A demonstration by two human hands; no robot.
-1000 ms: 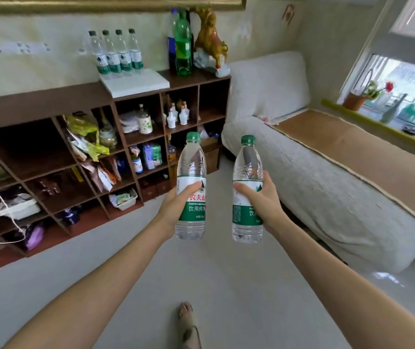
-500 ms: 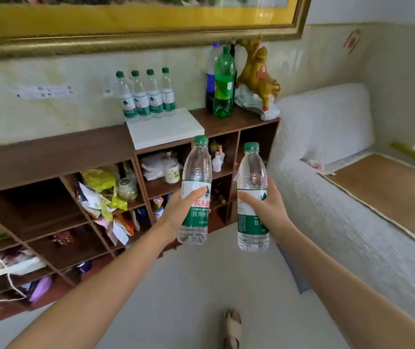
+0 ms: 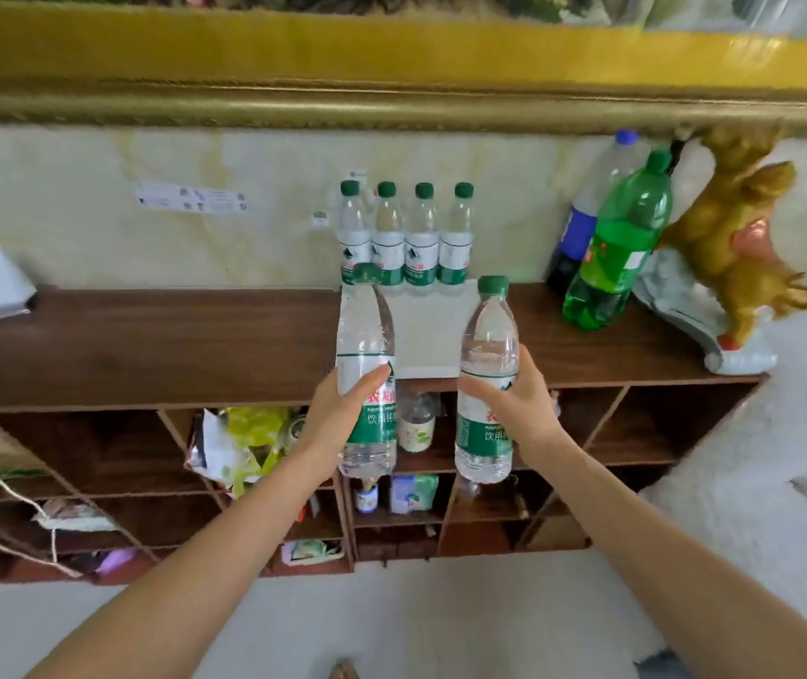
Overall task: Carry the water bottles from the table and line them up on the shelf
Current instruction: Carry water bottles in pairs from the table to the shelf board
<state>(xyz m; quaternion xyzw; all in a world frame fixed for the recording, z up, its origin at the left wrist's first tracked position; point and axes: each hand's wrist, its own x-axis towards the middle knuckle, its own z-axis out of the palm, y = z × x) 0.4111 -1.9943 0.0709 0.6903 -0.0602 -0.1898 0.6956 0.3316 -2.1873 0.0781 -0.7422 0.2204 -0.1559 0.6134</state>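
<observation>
Four bottles lined up, two in transit

One bottle (image 3: 366, 379) is held by the left hand (image 3: 338, 414), another bottle (image 3: 487, 384) by the right hand (image 3: 521, 409); four bottles (image 3: 406, 237) are already set on the shelf (image 3: 147, 335).

A pale cream wall (image 3: 98, 237) runs along the far side, with a wide gilt picture frame (image 3: 391, 80) hung high across it. Below stands a dark brown wooden cubby unit (image 3: 147, 345), its compartments cluttered. A light grey floor (image 3: 416, 624) spreads near. On the right lies a white fleecy sofa (image 3: 759, 458). Soft daylight fills the room.
</observation>
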